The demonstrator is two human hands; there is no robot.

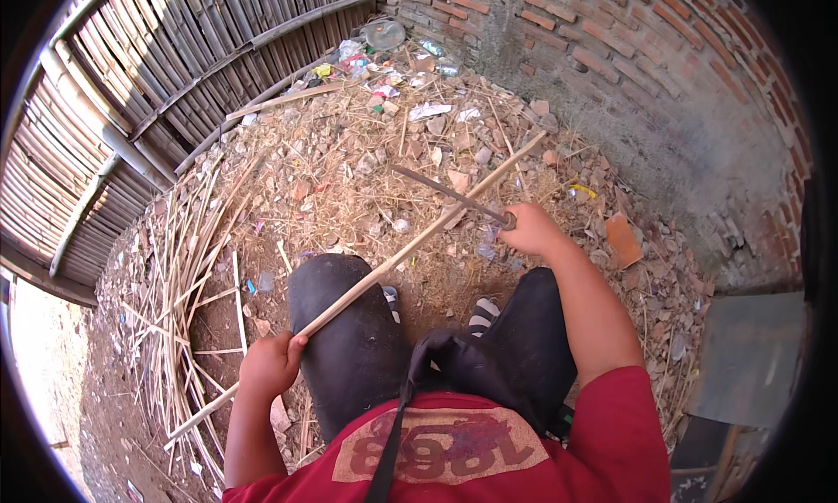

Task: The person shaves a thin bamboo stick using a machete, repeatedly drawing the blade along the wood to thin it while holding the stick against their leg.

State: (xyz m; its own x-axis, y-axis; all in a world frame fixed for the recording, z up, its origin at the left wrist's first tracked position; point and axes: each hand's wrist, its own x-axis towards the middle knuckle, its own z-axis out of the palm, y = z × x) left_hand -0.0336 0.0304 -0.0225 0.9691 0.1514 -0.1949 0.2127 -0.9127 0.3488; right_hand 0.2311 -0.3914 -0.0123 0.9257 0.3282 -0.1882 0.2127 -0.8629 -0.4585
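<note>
Closed round a long pale bamboo strip (371,279) is my left hand (269,365), beside my left knee. The strip slants across my left thigh, its lower end near the ground at the left and its far end up at the right. My right hand (531,230) grips a long dark knife (428,182) out in front of my right knee. The blade points to the far left and crosses the strip beyond my knees. Whether blade and strip touch, I cannot tell. The knife's handle is mostly hidden in my fist.
A pile of thin bamboo strips (179,320) lies on the ground at the left. Brick rubble and dry shavings (349,189) cover the ground ahead. A bamboo fence (218,49) stands far left, a brick wall (646,110) at the right. Litter (384,36) gathers in the far corner.
</note>
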